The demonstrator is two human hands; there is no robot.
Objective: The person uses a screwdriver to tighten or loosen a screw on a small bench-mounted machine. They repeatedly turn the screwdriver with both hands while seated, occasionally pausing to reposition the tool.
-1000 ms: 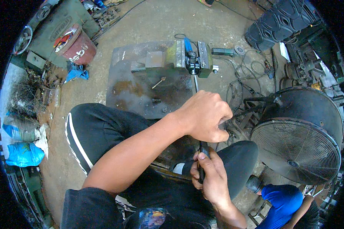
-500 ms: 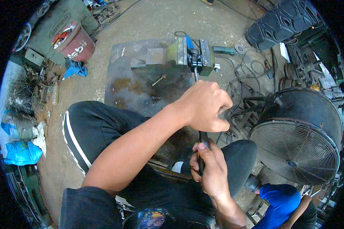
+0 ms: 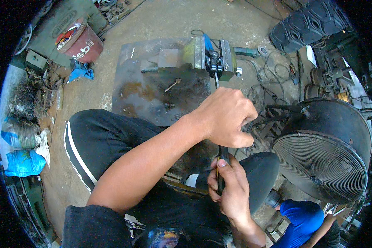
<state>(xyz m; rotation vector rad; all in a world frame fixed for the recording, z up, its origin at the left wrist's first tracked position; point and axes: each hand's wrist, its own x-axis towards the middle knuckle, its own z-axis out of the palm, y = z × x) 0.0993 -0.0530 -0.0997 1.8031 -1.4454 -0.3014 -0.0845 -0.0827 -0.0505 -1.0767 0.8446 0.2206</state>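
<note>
Black handle (image 3: 223,153) inside right grip (image 3: 233,188)

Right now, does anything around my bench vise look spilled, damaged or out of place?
Somewhat: the metal plate under the bench vise has brown patches, perhaps rust or a spill. A loose bolt-like piece lies slantwise on it. Left, a crumpled blue cloth lies on the floor near the reddish bucket, as if dropped.
</note>
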